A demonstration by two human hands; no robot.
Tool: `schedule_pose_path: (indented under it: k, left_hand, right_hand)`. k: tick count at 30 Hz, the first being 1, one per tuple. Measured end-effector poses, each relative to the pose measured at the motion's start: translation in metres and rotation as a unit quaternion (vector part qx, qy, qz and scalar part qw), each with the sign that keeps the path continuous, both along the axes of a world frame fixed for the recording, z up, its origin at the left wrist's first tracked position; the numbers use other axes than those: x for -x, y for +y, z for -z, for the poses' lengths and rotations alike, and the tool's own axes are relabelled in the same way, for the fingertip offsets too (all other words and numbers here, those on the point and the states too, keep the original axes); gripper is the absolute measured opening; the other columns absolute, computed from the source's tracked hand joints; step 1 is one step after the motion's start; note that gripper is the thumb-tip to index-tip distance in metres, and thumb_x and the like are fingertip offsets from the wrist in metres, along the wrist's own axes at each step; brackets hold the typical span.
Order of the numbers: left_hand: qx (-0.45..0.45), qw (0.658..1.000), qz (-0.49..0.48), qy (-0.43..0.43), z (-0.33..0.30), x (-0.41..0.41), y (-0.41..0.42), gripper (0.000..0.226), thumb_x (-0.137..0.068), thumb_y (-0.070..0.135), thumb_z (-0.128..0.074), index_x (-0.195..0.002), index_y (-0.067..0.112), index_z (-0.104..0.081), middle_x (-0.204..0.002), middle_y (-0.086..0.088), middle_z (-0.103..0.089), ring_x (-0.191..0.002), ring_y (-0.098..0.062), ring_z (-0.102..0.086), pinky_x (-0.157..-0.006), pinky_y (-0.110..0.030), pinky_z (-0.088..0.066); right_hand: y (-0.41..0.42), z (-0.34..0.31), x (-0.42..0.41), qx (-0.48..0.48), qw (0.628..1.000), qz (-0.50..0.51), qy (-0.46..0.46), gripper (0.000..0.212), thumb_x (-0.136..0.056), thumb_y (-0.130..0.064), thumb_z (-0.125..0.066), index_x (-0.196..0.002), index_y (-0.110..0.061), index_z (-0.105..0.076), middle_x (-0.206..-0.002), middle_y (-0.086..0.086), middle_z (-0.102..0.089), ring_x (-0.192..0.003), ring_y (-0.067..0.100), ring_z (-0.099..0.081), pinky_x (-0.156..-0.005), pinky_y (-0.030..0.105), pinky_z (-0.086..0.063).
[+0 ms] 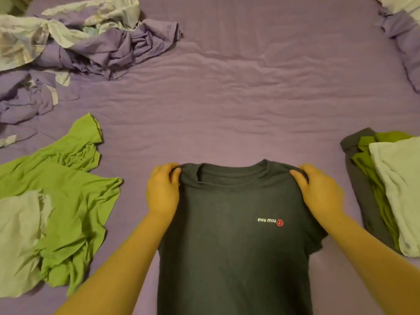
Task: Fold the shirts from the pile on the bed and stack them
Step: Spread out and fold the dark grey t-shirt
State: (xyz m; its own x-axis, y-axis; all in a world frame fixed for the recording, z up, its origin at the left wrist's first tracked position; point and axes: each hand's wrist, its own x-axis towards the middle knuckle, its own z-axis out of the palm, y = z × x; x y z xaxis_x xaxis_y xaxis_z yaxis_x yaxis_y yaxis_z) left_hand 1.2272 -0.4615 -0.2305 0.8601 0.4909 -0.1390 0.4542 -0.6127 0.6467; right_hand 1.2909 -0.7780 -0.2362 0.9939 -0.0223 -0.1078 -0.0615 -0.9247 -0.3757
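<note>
A dark grey T-shirt (pixel 234 246) with a small white and red logo on its chest lies front up at the near middle of the purple bed (pixel 227 110), collar pointing away from me. My left hand (pixel 162 192) grips its left shoulder and my right hand (pixel 318 189) grips its right shoulder. At the left lies the loose pile: a crumpled green shirt (pixel 68 196) and a pale shirt (pixel 20 242). At the right sits a stack of folded shirts (pixel 391 192), pale on top, green and dark grey below.
Rumpled purple and pale bedding (pixel 79 42) is bunched at the far left. More bedding (pixel 402 30) shows at the far right corner. Wrinkled purple sheet spreads across the middle of the bed beyond the shirt.
</note>
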Motion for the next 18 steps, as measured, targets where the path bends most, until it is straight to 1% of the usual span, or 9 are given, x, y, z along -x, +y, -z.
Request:
schedule_pose_path:
  k: [3,5,7,9,11,13,14,16,18]
  left_hand:
    - [-0.007,1.0,-0.005,-0.022,0.01,-0.044,0.009,0.024,-0.097,0.018,-0.049,-0.113,0.006,-0.062,-0.111,-0.018,-0.057,-0.096,-0.036,-0.059,-0.088,-0.044,-0.048]
    - [-0.023,1.0,0.008,-0.016,0.018,-0.065,0.01,0.028,-0.097,0.016,-0.049,-0.122,0.008,-0.058,-0.123,-0.018,-0.052,-0.103,-0.036,-0.056,-0.088,-0.039,-0.045]
    - [-0.031,0.999,0.04,0.01,0.029,-0.075,0.0,0.042,-0.095,0.013,-0.051,-0.137,0.012,-0.044,-0.145,-0.016,-0.034,-0.113,-0.035,-0.052,-0.087,-0.037,-0.044]
    - [-0.067,0.995,0.07,0.024,0.042,-0.07,-0.016,0.051,-0.093,0.012,-0.054,-0.142,0.011,-0.037,-0.154,-0.017,-0.02,-0.128,-0.035,-0.041,-0.095,-0.037,-0.042]
    - [-0.108,0.989,0.098,-0.002,0.055,-0.057,-0.035,0.041,-0.091,0.01,-0.056,-0.131,0.005,-0.048,-0.148,-0.02,-0.032,-0.131,-0.036,-0.038,-0.107,-0.043,-0.037]
    - [-0.133,0.981,0.141,-0.026,0.071,-0.043,-0.052,0.026,-0.088,0.012,-0.062,-0.112,0.002,-0.06,-0.135,-0.019,-0.048,-0.125,-0.035,-0.046,-0.105,-0.051,-0.04]
    - [-0.149,0.974,0.172,-0.021,0.079,-0.037,-0.059,0.025,-0.087,0.018,-0.063,-0.108,0.005,-0.062,-0.132,-0.017,-0.052,-0.126,-0.034,-0.047,-0.105,-0.054,-0.039]
    - [-0.196,0.948,0.249,0.018,0.094,-0.029,-0.07,0.04,-0.091,0.04,-0.054,-0.12,0.013,-0.06,-0.139,-0.015,-0.049,-0.135,-0.035,-0.038,-0.11,-0.059,-0.028]
    - [-0.252,0.916,0.308,0.049,0.105,-0.031,-0.071,0.06,-0.093,0.06,-0.034,-0.14,0.023,-0.043,-0.15,-0.012,-0.036,-0.142,-0.036,-0.025,-0.112,-0.061,-0.016]
  right_hand:
    - [0.012,0.012,-0.046,0.015,0.999,-0.013,-0.037,0.032,-0.096,-0.037,-0.047,-0.103,-0.01,-0.063,-0.1,0.014,-0.066,-0.089,0.035,-0.059,-0.063,0.033,-0.035]
    - [0.021,0.018,-0.074,0.022,0.998,-0.021,-0.046,0.031,-0.096,-0.035,-0.049,-0.105,-0.01,-0.063,-0.102,0.015,-0.065,-0.092,0.036,-0.058,-0.065,0.035,-0.037]
    - [0.033,0.025,-0.09,0.041,0.997,-0.04,-0.054,0.027,-0.094,-0.027,-0.053,-0.112,-0.009,-0.062,-0.11,0.017,-0.063,-0.103,0.037,-0.054,-0.079,0.041,-0.039]
    - [0.045,0.032,-0.086,0.056,0.994,-0.066,-0.072,0.027,-0.089,-0.015,-0.059,-0.115,-0.008,-0.062,-0.118,0.018,-0.06,-0.112,0.039,-0.051,-0.089,0.043,-0.037]
    - [0.056,0.045,-0.064,0.059,0.985,-0.116,-0.111,0.029,-0.082,-0.009,-0.067,-0.111,-0.005,-0.065,-0.118,0.02,-0.06,-0.113,0.041,-0.054,-0.094,0.049,-0.04]
    - [0.063,0.064,-0.036,0.082,0.973,-0.177,-0.124,0.034,-0.082,-0.016,-0.07,-0.114,-0.007,-0.065,-0.123,0.019,-0.06,-0.119,0.039,-0.053,-0.1,0.057,-0.039]
    - [0.065,0.074,-0.024,0.101,0.968,-0.204,-0.108,0.036,-0.086,-0.026,-0.065,-0.119,-0.011,-0.063,-0.128,0.017,-0.058,-0.124,0.037,-0.05,-0.102,0.059,-0.036]
    - [0.064,0.089,-0.011,0.14,0.963,-0.226,-0.052,0.048,-0.092,-0.043,-0.044,-0.132,-0.019,-0.053,-0.14,0.015,-0.049,-0.132,0.037,-0.041,-0.106,0.061,-0.031]
    - [0.057,0.098,-0.017,0.162,0.959,-0.231,-0.025,0.058,-0.092,-0.053,-0.03,-0.142,-0.024,-0.04,-0.148,0.014,-0.038,-0.137,0.038,-0.031,-0.109,0.062,-0.022]
